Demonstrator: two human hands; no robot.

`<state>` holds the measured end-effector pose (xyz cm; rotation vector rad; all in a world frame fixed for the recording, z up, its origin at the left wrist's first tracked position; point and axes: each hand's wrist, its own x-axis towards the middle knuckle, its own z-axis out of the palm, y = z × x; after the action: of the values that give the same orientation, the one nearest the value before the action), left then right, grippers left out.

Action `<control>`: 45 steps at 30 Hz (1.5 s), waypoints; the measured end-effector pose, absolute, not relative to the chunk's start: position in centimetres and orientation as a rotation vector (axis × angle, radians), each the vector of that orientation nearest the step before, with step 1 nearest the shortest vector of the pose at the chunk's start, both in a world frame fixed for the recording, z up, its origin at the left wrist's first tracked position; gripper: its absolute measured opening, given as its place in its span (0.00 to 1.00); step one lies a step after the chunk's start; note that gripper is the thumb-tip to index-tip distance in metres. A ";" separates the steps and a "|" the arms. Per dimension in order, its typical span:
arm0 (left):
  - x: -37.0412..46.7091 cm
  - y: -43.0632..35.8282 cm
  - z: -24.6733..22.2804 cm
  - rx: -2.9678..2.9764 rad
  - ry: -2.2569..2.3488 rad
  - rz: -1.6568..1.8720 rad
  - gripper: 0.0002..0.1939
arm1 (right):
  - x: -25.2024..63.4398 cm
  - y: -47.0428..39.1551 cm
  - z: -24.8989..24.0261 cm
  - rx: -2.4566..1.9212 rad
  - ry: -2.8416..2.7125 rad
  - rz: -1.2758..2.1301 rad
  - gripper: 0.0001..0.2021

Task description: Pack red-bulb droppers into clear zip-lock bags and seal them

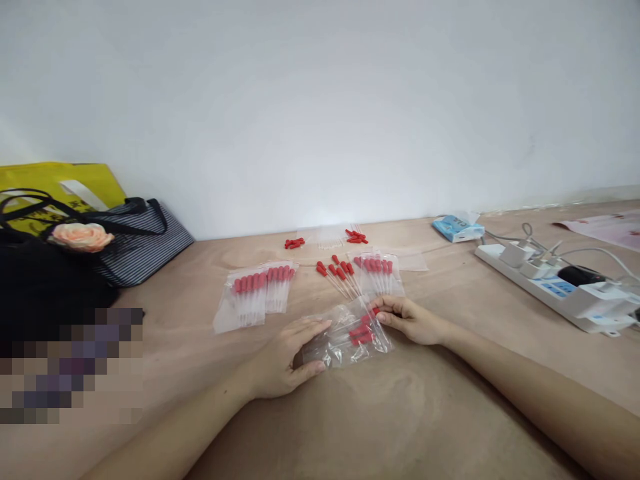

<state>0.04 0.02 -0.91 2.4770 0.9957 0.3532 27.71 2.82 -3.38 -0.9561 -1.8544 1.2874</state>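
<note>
A clear plastic bag [333, 347] lies on the table in front of me, with several red-bulbed droppers [361, 335] showing through its right part. My left hand [287, 357] holds the bag's left end, thumb at the lower edge and fingers at the upper. At the bag's upper right, my right hand [413, 320] has its thumb and fingers closed about a red dropper bulb [375, 311]; the glass tube is hard to see. Just beyond, several loose droppers [340, 272] lie in a bunch. Filled bags of droppers [250, 300] rest to the left, and another filled bag [377, 270] to the right.
Near the wall lie red rubber bulbs [294, 243], more red bulbs [357, 236] and glass tubes [331, 245]. A blue tissue pack [459, 227] and a white power strip [530, 273] with cables are at right. Bags, including a striped one [145, 247], stand at left.
</note>
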 end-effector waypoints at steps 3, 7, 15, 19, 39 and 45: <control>-0.1 0.0 -1.0 2.474 1.002 0.372 0.28 | 27.6 3.2 -3.6 -1.036 -1.828 1.217 0.15; -0.2 0.1 -1.2 2.484 1.010 0.356 0.28 | 27.4 3.7 -4.3 -1.223 -1.776 1.156 0.16; 0.0 0.1 -1.1 2.475 1.036 0.340 0.27 | 26.1 3.0 -4.0 -1.049 -2.042 0.839 0.11; 0.0 0.1 -1.1 2.486 1.006 0.363 0.26 | 26.3 2.9 -4.0 -1.030 -2.097 0.841 0.10; 0.1 0.2 -1.0 2.491 0.931 0.332 0.22 | 24.7 9.5 -1.7 -1.619 -1.868 0.363 0.07; 0.0 0.3 -1.2 2.511 0.917 0.372 0.22 | 21.6 13.3 -1.1 -1.839 -1.855 0.350 0.13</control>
<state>0.02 0.35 -1.18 2.5110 0.9174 0.3718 21.61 13.34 -1.07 -1.8386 -1.8546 0.3501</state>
